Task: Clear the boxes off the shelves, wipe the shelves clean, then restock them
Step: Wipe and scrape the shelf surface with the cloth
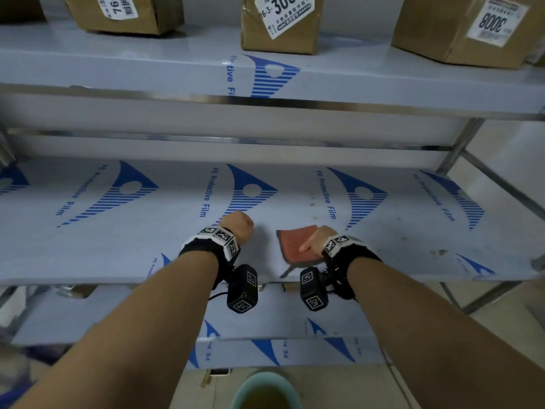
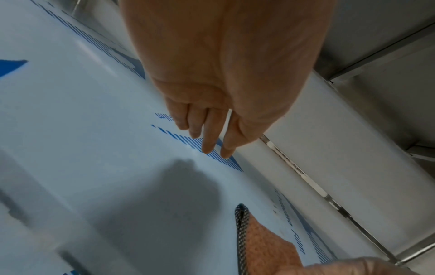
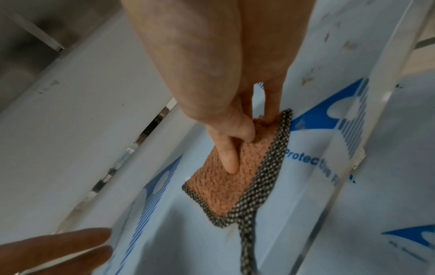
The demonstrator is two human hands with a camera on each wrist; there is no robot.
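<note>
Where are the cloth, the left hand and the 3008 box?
cloth (image 3: 223, 193): right wrist view, orange pile towards its trimmed corner.
left hand (image 2: 223, 74): left wrist view, middle of the palm.
3008 box (image 1: 436, 28): head view, bare cardboard left of its label.

I log: shelf (image 1: 118, 246), smooth semi-gloss plastic film, shiny metal frame (image 1: 460, 149); cloth (image 3: 219, 186), nubby terry, woven checked edging; boxes (image 1: 277, 36), matt cardboard, paper labels (image 1: 283, 13).

Lighting cool, diffuse, fairly bright; steel rail (image 1: 324, 105) glints. Head view: heavy wide-angle bowing, boxes (image 1: 280, 22) up top soft, bottom corners smeared. Left wrist: soft grey shadow on shelf (image 2: 70, 130), lower left blurred. Right wrist: cloth (image 3: 219, 186) sharp, edges soft.
</note>
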